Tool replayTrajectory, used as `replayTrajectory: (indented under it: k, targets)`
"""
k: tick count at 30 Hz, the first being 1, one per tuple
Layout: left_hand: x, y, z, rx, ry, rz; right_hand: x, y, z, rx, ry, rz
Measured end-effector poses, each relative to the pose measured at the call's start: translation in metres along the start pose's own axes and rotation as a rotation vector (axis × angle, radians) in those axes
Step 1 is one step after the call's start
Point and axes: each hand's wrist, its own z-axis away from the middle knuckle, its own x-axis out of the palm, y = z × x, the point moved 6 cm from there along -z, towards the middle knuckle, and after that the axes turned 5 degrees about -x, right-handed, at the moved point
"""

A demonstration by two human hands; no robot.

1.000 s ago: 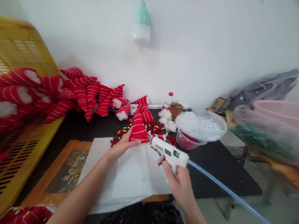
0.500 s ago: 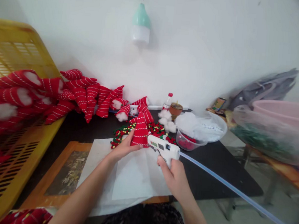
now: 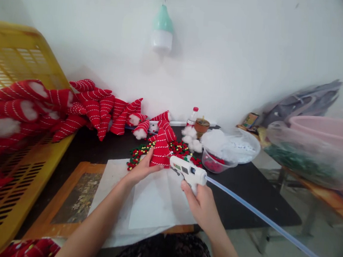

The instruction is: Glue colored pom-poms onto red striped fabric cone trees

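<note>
A red cone-shaped hat with white dashed stripes point(image 3: 160, 149) stands point up over the white paper point(image 3: 159, 203). Wrapped around its lower left side, my left hand point(image 3: 142, 169) grips it with thumb and fingers. My right hand point(image 3: 198, 198) is closed around the handle of a white hot glue gun point(image 3: 186, 170). The gun's nozzle is at the hat's lower right edge; whether it touches, I cannot tell. A long translucent glue stick point(image 3: 260, 210) runs from the gun's back end toward the lower right. Behind the hat lie many small red, green and yellow pompoms point(image 3: 135, 157).
To the left, a yellow plastic basket point(image 3: 46, 166) and the table hold several stuffed striped cones point(image 3: 92, 110). Cotton tufts point(image 3: 192, 138), a clear bowl with red pieces point(image 3: 216, 163), a basin with white pieces point(image 3: 248, 148) and a bottle point(image 3: 193, 116) stand back right.
The glue gun has shifted very slightly to the right and down. My left hand and the hat stay almost in place.
</note>
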Motion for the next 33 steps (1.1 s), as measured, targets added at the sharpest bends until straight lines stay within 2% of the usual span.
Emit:
replayTrajectory:
  k: [4,9,11,17,23,33]
  targets:
    - [0.0,0.0,0.0,0.012,0.001,0.035,0.001,-0.001,-0.001,-0.026,-0.015,0.022]
    - [-0.001,-0.004,-0.002,0.011,-0.011,0.056,-0.001,0.006,0.003,-0.02,0.121,-0.022]
    - [-0.002,-0.005,-0.003,0.002,-0.004,0.051,-0.003,0.007,0.003,0.001,0.136,-0.045]
    - [-0.002,-0.012,-0.003,-0.049,-0.026,0.062,-0.011,0.004,-0.002,0.106,0.101,-0.206]
    - [-0.005,-0.02,-0.006,-0.026,-0.049,0.112,-0.012,0.012,0.001,0.201,0.045,-0.216]
    - [-0.003,-0.02,-0.004,-0.031,-0.084,0.161,-0.011,0.015,0.003,0.212,0.025,-0.244]
